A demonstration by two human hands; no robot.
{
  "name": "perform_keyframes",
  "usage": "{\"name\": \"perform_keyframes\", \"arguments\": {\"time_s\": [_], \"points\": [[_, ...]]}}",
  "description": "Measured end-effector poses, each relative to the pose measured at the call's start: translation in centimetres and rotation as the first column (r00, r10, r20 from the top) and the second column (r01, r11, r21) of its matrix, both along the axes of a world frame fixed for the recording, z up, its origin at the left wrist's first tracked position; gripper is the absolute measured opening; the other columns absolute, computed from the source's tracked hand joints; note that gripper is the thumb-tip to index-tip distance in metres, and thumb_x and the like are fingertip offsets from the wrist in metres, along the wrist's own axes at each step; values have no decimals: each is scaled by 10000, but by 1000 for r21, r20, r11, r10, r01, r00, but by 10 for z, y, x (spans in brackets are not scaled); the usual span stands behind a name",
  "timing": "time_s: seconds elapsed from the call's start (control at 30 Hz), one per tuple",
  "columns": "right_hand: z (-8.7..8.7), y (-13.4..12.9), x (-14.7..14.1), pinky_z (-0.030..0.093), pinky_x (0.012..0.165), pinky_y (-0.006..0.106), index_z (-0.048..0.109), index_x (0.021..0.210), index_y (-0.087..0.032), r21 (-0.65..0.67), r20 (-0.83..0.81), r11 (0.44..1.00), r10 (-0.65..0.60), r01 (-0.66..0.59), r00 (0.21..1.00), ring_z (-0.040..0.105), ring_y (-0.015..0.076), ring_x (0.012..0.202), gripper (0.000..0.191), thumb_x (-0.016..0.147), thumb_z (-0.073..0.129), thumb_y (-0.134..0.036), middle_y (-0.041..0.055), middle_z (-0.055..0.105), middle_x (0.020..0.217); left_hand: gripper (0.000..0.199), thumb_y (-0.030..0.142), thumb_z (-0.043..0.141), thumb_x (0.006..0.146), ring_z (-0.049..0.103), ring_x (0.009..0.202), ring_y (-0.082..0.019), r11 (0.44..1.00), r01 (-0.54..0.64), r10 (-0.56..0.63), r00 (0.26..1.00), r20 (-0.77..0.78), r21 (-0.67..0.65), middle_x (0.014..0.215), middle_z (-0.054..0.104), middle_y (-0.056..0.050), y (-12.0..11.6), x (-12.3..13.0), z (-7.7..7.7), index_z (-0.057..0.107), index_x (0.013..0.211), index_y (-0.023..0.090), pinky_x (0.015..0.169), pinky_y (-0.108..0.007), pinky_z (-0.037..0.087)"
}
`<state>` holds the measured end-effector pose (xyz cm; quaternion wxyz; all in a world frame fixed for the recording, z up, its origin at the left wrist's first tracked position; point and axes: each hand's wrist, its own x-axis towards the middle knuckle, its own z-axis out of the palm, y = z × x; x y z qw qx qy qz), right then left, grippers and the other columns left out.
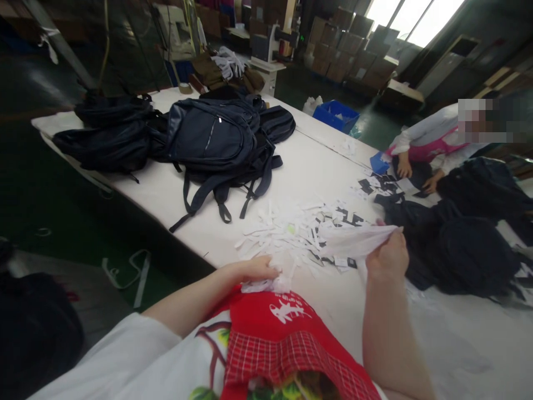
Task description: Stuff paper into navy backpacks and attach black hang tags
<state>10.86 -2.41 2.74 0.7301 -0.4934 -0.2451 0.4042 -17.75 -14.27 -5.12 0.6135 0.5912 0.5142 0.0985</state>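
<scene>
My left hand (260,268), close to the red apron, is closed around a crumpled bunch of thin, whitish plastic (286,268). Farther right, my right hand (388,254) grips the end of a thin white sheet (352,240), which stretches leftward above the table. I cannot tell whether the sheet and the bunch are one piece. Beneath and beyond them lies a loose pile of white paper strips (272,229) mixed with small black-and-white tags (342,216).
Dark blue backpacks (210,133) are heaped on the white table (308,166) at the left. More dark bags (470,244) lie to the right, where a co-worker's hands (403,166) rest on dark fabric. A blue bin (336,115) stands beyond the far edge.
</scene>
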Motion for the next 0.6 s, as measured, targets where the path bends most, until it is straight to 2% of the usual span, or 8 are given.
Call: {"name": "perform_keyframes", "arguments": {"time_s": [0.1,0.17,0.23,0.3,0.4,0.47,0.53,0.6], "points": [[-18,1,-4,515,621,227,501,774,-205,-142,-269,964,182,-226,946,568,90,559,197,932,531,-318,-78,563,586,591,167,508,677,585,1158,-225,999,28,-35,962,272,28,1291,636,-47,-11,-13,-3,597,1261,185,987,-308,443],[-33,-3,-14,481,553,196,416,669,-209,-154,-377,915,294,-372,879,453,64,431,275,911,546,-225,-108,436,477,677,151,544,673,520,1258,-232,997,58,-75,898,433,53,1382,572,-52,-17,-20,-2,525,1348,202,1068,-333,382],[-44,-7,-27,435,495,170,354,626,-208,-133,-449,856,397,-499,800,350,47,372,326,866,545,-97,-125,340,443,585,206,597,720,513,1266,-245,990,107,-137,860,491,89,1359,589,-67,-21,-24,-2,566,1304,193,1083,-345,365],[-49,-9,-38,391,451,146,350,622,-207,-83,-519,792,483,-605,705,317,39,364,335,832,517,-5,-126,328,452,455,306,663,746,580,1164,-251,986,118,-158,874,460,116,1243,658,-72,-24,-27,-4,642,1184,183,1021,-335,417],[-48,-7,-49,337,396,121,388,653,-212,14,-580,729,563,-684,589,315,37,361,320,837,491,29,-126,336,464,337,428,693,742,643,843,-211,991,-88,52,944,325,98,888,713,-51,-20,-27,-14,686,927,146,799,-301,495],[-45,-5,-58,314,373,115,409,686,-215,64,-598,697,599,-714,532,304,39,353,299,853,502,15,-133,331,460,323,442,684,739,606,737,-182,959,-258,219,938,270,118,770,673,-33,-11,-27,-20,666,830,133,731,-288,488],[-42,-2,-73,302,366,110,422,714,-216,100,-608,663,631,-742,481,296,40,349,276,869,520,-10,-139,326,454,371,420,706,715,591,732,-162,938,-325,279,913,296,120,848,678,-34,4,-27,-20,671,949,134,734,-281,487],[-43,-2,-93,310,376,107,417,713,-219,107,-611,635,649,-765,453,297,40,352,269,877,545,-48,-137,328,452,500,409,736,684,597,758,-155,938,-336,286,890,356,88,961,689,-35,20,-26,-13,654,1113,164,750,-277,494]]}}
